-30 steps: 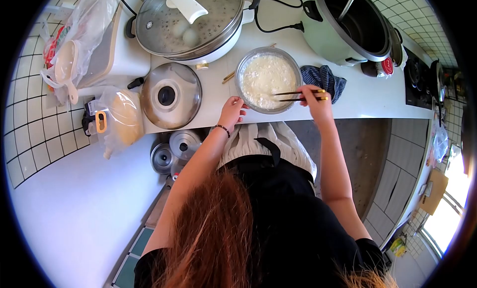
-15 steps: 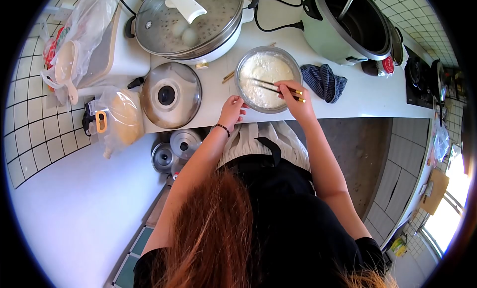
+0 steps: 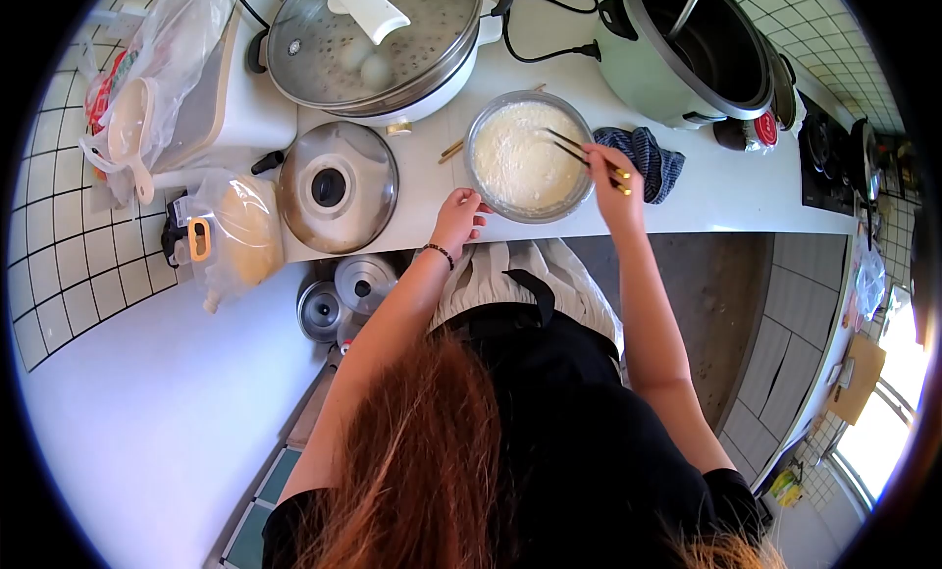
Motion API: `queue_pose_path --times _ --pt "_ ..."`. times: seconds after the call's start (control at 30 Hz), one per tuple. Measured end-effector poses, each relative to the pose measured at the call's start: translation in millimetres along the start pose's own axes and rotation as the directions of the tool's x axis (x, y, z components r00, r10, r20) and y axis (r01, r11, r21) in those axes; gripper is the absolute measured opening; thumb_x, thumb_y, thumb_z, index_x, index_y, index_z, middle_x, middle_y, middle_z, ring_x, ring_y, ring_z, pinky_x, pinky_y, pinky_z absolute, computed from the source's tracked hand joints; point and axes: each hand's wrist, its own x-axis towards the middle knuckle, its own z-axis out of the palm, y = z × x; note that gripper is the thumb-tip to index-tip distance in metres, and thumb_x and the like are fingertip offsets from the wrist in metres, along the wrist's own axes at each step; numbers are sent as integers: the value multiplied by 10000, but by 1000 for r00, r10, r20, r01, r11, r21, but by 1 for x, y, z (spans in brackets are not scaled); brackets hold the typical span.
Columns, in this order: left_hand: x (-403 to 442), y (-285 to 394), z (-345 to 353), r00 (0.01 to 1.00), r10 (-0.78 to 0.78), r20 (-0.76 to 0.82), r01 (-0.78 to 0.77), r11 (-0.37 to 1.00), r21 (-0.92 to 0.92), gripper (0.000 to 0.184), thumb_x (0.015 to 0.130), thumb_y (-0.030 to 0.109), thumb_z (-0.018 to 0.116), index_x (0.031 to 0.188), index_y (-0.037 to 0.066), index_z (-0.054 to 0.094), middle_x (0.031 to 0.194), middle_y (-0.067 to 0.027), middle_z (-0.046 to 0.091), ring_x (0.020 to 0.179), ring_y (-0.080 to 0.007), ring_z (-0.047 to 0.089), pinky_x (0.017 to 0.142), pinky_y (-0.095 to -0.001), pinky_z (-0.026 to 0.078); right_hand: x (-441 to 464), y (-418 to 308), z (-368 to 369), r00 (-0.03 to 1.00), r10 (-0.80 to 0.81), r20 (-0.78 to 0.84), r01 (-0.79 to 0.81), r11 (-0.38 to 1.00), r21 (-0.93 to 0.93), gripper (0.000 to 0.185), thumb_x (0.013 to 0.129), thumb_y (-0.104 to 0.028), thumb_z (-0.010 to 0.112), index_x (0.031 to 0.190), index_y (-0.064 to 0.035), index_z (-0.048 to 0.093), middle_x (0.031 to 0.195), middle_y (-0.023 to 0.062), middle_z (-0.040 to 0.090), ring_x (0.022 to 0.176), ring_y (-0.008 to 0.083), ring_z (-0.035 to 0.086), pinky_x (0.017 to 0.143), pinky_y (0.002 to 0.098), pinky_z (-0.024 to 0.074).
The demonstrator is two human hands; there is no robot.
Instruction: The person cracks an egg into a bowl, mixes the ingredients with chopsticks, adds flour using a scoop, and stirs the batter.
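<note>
Gripping slim black chopsticks with gold ends (image 3: 567,143), the right hand (image 3: 616,188) has its fingers closed round them beside the bowl's right rim. Tips point into a round, see-through bowl (image 3: 472,142) of lumpy white floury mixture (image 3: 522,165); contact with the mixture hard to tell. Bowl sits near the front edge of the white countertop (image 3: 731,196). Left hand (image 3: 457,221) at the bowl's near-left side, fingers loosely curled; cannot tell whether they pinch the rim. Crumpled dark-blue striped cloth (image 3: 659,167) just right of the bowl.
</note>
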Motion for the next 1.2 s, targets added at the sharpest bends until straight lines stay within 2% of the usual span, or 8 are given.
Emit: queue_pose_path --times 0.13,0.23,0.33,0.47,0.57,0.7,0.97,1.2 --pt "0 0 0 1000 -1 -1 1 1000 -14 126 907 218 467 954 103 487 831 -21 597 611 -60 472 443 -174 357 -10 -11 23 984 70 165 -90 989 117 136 870 -43 537 947 27 625 800 58 613 682 94 567 636 200 458" --pt "-1 0 0 1000 2 0 -2 1000 -16 128 908 215 466 959 100 486 826 -21 594 611 -60 472 443 -173 358 -17 -16 16 933 258 251 -316 921 228 133 869 -54 539 920 19 637 742 47 603 656 83 558 618 192 458" --pt "-1 0 0 1000 4 -2 -4 1000 -17 129 908 215 465 963 99 486 824 -22 591 615 -60 471 444 -172 357 -19 -12 -7 911 343 229 -389 898 204 135 868 -77 545 885 10 647 688 31 593 608 72 544 577 186 452" --pt "-2 0 0 1000 14 1 -14 1000 -23 129 909 216 465 959 99 487 825 -24 587 620 -61 470 444 -173 355 -15 -14 -34 956 295 -4 -294 955 27 135 864 -92 553 858 6 647 664 33 597 552 64 529 518 185 433" --pt "-2 1 1 1000 7 -6 -7 1000 -16 127 910 216 466 959 101 488 825 -24 586 619 -62 469 444 -175 354 -10 -12 -26 986 119 -117 -122 992 -17 128 864 -77 549 855 9 643 670 34 600 547 59 528 518 185 427" --pt "-2 0 1 1000 12 -5 -12 1000 -17 120 910 215 466 951 104 487 822 -22 587 617 -62 468 447 -177 353 -3 5 1 998 -69 15 70 993 -91 118 852 -37 549 922 14 629 797 69 617 665 110 566 600 221 448" --pt "0 -2 1 1000 8 -11 -8 1000 -18 109 909 216 468 933 111 483 815 -15 592 617 -60 467 454 -179 353 -16 -22 11 925 295 241 -341 924 175 136 863 -65 543 910 15 642 711 40 600 617 78 550 568 193 445" --pt "0 -2 1 1000 9 -10 -9 1000 -14 117 904 220 469 949 114 485 820 -16 599 621 -62 478 460 -186 366 -11 -18 -33 954 297 -22 -297 955 22 151 867 -108 540 863 -4 650 679 24 598 570 70 536 507 187 424"
